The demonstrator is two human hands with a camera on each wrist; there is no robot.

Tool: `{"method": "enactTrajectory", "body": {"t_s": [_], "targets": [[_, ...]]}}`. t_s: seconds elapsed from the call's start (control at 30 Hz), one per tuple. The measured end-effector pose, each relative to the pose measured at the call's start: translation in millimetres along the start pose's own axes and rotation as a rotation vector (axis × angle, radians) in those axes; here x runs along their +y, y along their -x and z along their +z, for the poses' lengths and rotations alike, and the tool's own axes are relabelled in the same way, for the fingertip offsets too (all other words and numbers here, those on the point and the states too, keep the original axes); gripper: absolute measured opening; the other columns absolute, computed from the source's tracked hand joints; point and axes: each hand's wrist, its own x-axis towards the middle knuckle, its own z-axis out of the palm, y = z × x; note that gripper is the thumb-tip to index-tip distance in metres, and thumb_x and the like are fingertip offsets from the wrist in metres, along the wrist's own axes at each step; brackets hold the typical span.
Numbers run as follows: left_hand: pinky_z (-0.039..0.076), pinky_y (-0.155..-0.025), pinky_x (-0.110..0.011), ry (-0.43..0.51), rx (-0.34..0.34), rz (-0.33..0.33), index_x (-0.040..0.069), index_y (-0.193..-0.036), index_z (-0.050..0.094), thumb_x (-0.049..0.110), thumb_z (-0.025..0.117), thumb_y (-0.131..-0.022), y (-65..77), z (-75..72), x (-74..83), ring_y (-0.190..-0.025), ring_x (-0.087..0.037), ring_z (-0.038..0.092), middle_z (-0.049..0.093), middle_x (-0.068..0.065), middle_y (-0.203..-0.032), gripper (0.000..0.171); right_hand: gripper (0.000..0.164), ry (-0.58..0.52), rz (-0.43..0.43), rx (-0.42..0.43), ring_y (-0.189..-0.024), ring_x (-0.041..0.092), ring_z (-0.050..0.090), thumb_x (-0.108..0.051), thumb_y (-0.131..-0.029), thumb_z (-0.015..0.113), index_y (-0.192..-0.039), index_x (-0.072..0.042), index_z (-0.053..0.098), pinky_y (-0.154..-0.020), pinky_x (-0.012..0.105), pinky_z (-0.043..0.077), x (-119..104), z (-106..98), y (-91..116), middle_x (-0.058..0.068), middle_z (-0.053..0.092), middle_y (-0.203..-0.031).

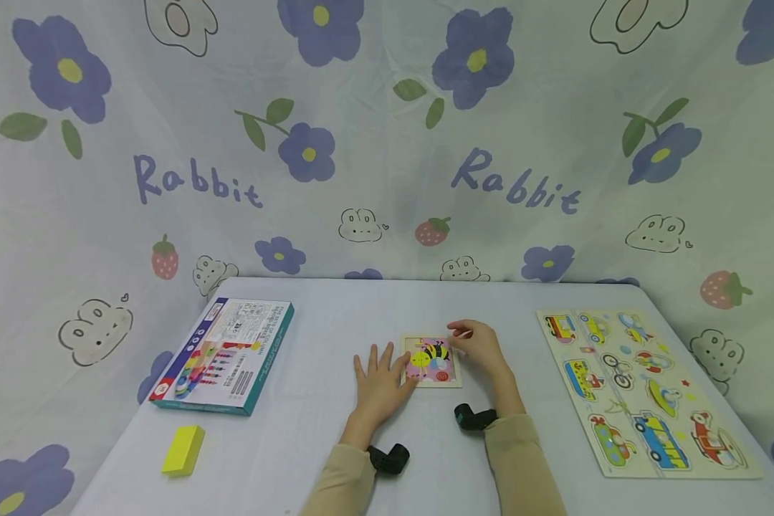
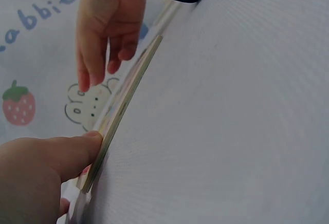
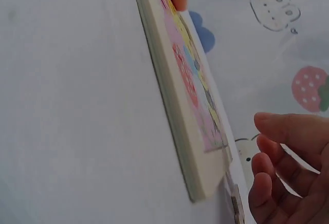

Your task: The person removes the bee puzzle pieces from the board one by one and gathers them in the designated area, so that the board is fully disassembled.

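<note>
A small square wooden puzzle (image 1: pixel 433 364) with a bee picture on pink lies flat near the middle of the table. My left hand (image 1: pixel 378 381) is spread beside it, fingers straight, with thumb and index finger resting on its left side. In the left wrist view the thumb (image 2: pixel 85 149) touches the puzzle's face near its edge. My right hand (image 1: pixel 482 347) hovers at the puzzle's upper right corner. Its fingers are loosely bent and hold nothing; in the right wrist view a gap separates the fingers (image 3: pixel 264 172) from the wooden frame (image 3: pixel 198 180).
A boxed toy (image 1: pixel 222 355) with a teal side lies at the left, and a yellow block (image 1: pixel 183 451) sits in front of it. To the right is a large wooden board (image 1: pixel 645 394) of vehicle pictures. A printed cloth (image 1: pixel 387 143) hangs behind the table.
</note>
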Motion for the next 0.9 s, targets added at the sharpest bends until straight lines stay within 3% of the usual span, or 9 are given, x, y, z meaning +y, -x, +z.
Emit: {"method": "enactTrajectory", "body": {"t_s": [0.2,0.37,0.57,0.9], "targets": [[0.003,-0.103,-0.066,-0.009,-0.012,-0.006,0.022,-0.132,0.052,0.049,0.05,-0.089,-0.4,-1.0,0.5,-0.136,-0.043,0.018,0.035,-0.014,-0.145,0.051,0.02,0.057,-0.129,-0.072,-0.083,0.018,0.054,-0.013,-0.08,0.071,-0.1,-0.011,0.07,-0.069,0.027,0.045,-10.3,19.0,-0.7,0.003,0.063,-0.094],[0.004,-0.102,-0.067,-0.013,-0.003,0.005,0.022,-0.131,0.053,0.048,0.049,-0.089,-0.6,-0.7,0.0,-0.136,-0.044,0.019,0.036,-0.015,-0.145,0.05,0.018,0.158,-0.25,-0.112,-0.092,0.023,0.051,-0.018,-0.078,0.074,-0.096,-0.016,0.073,-0.081,0.039,0.041,-11.8,30.7,-1.8,0.004,0.06,-0.1],[0.003,-0.102,-0.067,-0.014,-0.003,0.01,0.022,-0.133,0.052,0.048,0.048,-0.09,-0.3,-0.3,-0.5,-0.136,-0.044,0.018,0.035,-0.015,-0.145,0.05,0.029,0.331,-0.258,-0.133,-0.105,0.029,0.043,-0.032,-0.077,0.074,-0.104,-0.024,0.071,-0.088,0.049,0.034,-9.8,37.0,-0.8,0.006,0.052,-0.113],[0.004,-0.102,-0.067,-0.011,0.006,0.016,0.022,-0.132,0.052,0.048,0.049,-0.089,0.1,-0.1,-0.7,-0.135,-0.044,0.019,0.036,-0.015,-0.145,0.05,0.032,0.39,-0.275,-0.156,-0.109,0.033,0.041,-0.033,-0.079,0.072,-0.109,-0.023,0.068,-0.088,0.052,0.031,-10.4,37.7,1.5,0.009,0.049,-0.119]]}}
